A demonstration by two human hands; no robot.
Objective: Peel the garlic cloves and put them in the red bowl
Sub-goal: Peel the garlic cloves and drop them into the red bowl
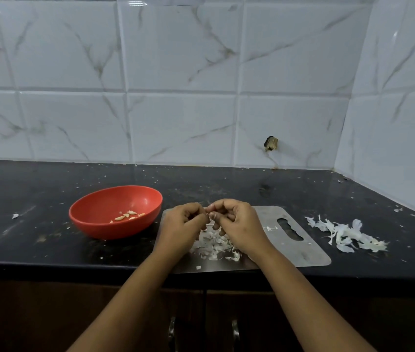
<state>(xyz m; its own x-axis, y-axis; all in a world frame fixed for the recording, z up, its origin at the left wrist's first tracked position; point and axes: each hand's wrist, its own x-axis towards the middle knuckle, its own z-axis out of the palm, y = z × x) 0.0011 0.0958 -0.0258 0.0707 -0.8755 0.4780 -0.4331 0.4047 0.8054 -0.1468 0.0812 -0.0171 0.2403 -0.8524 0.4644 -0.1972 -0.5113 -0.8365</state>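
The red bowl (92, 212) stands on the black counter, left of my hands, with several peeled garlic cloves (127, 215) lying in its bottom. Above the steel cutting board (300, 240) my left hand (183, 224) and my right hand (236, 219) meet, fingers curled. Between their fingertips they pinch a small garlic clove (209, 213), mostly hidden by the fingers. Under the hands a heap of small garlic pieces and skins (214, 246) lies on the board.
A pile of white garlic skins (348, 235) lies on the counter right of the board. A stray skin flake (15, 215) lies far left. The tiled wall closes off the back and the right. The counter's front edge (74, 264) runs just below the board.
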